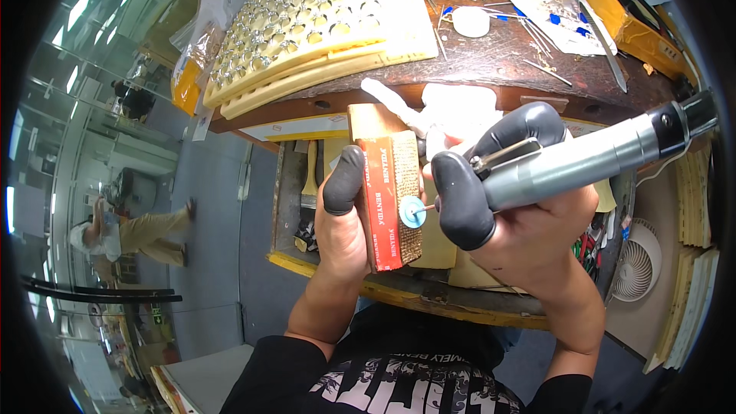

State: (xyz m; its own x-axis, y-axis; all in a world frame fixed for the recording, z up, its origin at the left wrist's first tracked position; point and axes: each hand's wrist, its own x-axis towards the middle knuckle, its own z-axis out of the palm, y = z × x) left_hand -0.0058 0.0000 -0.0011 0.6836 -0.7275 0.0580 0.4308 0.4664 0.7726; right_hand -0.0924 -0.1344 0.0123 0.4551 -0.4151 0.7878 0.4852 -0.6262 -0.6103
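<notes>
Rotary handpiece, smooth grey metal and probably the heaviest thing held, lies in the right hand, whose black-covered thumb and forefinger close around its front end; the barrel runs out to their right. Gripping near the front should steady this stiff, perhaps slippery casing. The red-banded block, left of those fingers, looks light and rigid; the left hand clasps its sides, its other fingers mostly hidden, a hold best clear of the rough brown face. Just beyond the right fingertips, the blue disc overlaps that face, contact unclear; likely thin and bendable, it suits no grip.
</notes>
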